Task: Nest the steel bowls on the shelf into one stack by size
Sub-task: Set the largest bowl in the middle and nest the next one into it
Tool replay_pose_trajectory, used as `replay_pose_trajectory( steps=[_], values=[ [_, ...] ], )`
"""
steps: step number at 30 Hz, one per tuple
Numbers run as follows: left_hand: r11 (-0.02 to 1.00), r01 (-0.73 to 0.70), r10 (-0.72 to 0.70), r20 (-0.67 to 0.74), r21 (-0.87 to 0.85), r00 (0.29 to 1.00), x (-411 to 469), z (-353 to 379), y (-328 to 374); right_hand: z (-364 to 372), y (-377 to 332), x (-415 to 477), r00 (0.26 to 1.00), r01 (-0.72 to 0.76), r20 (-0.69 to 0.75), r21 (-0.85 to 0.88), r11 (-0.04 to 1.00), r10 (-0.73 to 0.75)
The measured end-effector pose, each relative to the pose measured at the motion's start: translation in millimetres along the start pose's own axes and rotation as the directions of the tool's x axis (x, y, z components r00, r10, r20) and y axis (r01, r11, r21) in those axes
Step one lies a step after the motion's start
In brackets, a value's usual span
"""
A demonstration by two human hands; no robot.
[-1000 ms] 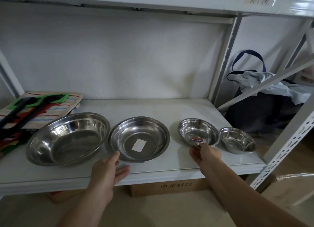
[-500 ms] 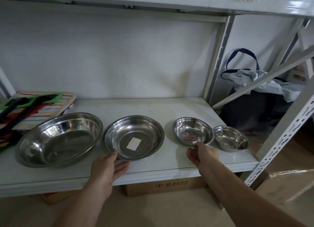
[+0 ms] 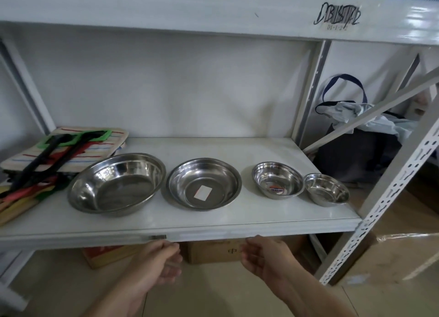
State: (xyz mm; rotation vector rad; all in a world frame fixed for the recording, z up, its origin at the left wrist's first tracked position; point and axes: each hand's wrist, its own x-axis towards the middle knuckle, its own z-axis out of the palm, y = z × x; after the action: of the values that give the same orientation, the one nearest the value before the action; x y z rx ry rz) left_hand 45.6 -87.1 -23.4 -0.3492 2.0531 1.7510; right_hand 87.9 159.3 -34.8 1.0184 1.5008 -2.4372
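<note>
Hovering below the shelf edge, our left hand and right hand hold nothing, fingers loosely curled, seemingly. Four separate bowls run nine to three o'clock: largest bowl, medium bowl, small bowl, smallest bowl. Nesting out of order could wedge them.

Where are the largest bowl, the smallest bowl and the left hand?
largest bowl (image 3: pixel 123 188): head view, inner floor.
smallest bowl (image 3: pixel 326 189): head view, inside wall.
left hand (image 3: pixel 159 262): head view, middle of the hand.

Both arms are bare with no sleeves showing, and the left hand and right hand wear nothing.
</note>
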Motion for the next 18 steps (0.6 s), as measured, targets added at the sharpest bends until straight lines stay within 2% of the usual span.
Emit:
replay_pose_trajectory(
  steps=[3, 6, 10, 15, 18],
  values=[
    [1.000, -0.008, 0.007, -0.031, -0.017, 0.999, 1.0, -3.7, 4.7, 1.0, -7.1, 0.3, 1.000, 0.017, -0.021, -0.049, 0.999, -0.018],
    [0.996, -0.081, 0.084, -0.116, 0.029, 0.990, 14.6, -7.4, 20.6, 3.2, -24.9, 6.8, 0.998, 0.047, -0.043, -0.116, 0.992, -0.052],
    [0.990, -0.139, 0.139, -0.134, 0.006, 0.981, 47.5, -4.9, 49.9, 13.8, -68.2, 26.6, 0.984, 0.135, -0.086, -0.239, 0.962, -0.159],
    [0.976, -0.045, 0.007, -0.176, -0.212, 0.984, 84.8, 14.4, 68.7, 43.0, -116.0, 62.2, 0.963, 0.194, -0.065, -0.506, 0.841, -0.261],
    [0.949, -0.006, -0.058, -0.195, -0.316, 0.979, 99.4, 24.5, 68.7, 56.1, -123.5, 92.7, 0.955, 0.204, -0.058, -0.587, 0.784, -0.292]
  ],
)
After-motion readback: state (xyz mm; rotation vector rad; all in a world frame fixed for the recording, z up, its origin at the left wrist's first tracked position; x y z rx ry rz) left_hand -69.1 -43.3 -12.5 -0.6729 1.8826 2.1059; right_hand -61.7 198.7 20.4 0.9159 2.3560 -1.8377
